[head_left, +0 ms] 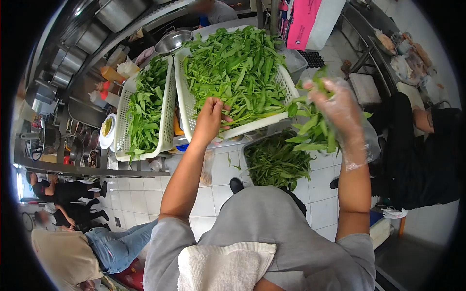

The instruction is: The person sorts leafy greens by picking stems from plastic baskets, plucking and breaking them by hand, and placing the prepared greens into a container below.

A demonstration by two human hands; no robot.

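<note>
My right hand [340, 104], in a clear plastic glove, is closed round a bunch of water spinach [313, 127] to the right of a big white basket [292, 86]. The leaves droop below the fingers. My left hand [211, 117] is bare and bent over the basket's near side, its fingers curled on green stems there; the palm is hidden. Loose water spinach [238, 68] fills this basket. A narrower white basket [166, 114] on the left holds more greens. On the floor below, a dark tub [248, 154] contains darker leaves and stems [276, 162].
A metal bowl [174, 41] sits behind the baskets, and a small white plate [107, 140] lies left of them. A person in black [412, 150] stands close on my right. Other people are at the lower left. A pink box [303, 24] stands at the back.
</note>
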